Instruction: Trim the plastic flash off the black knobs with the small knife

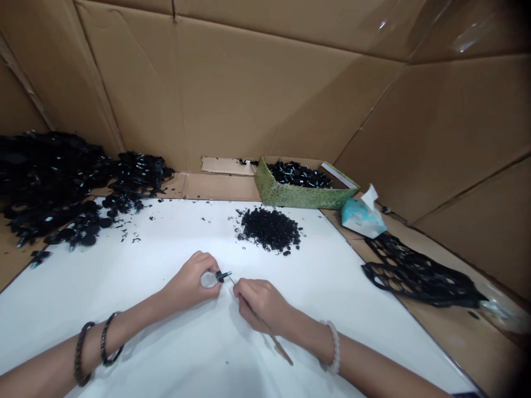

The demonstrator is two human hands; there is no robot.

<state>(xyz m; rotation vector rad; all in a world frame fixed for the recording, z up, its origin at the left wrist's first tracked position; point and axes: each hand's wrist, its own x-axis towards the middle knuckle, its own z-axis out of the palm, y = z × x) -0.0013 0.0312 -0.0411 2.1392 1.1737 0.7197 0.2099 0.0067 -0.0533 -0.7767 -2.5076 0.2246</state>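
My left hand (188, 283) pinches a small black plastic part with a metal stem (222, 276) between thumb and fingertips. My right hand (261, 304) grips a slim pointed pick (275, 347), whose long tan handle runs out below the hand. The pick's thin tip (230, 279) reaches to just beside the black part, and I cannot tell whether they touch. Both hands rest low over the white work surface (124, 287), and a heap of tiny black pieces (269, 229) lies ahead of them.
A green patterned box (302, 198) holds black parts. Large black heaps (50, 177) lie at the left, with black mesh runners (418, 273) at the right beside a tissue box (363, 218). Cardboard walls (265, 83) surround the surface.
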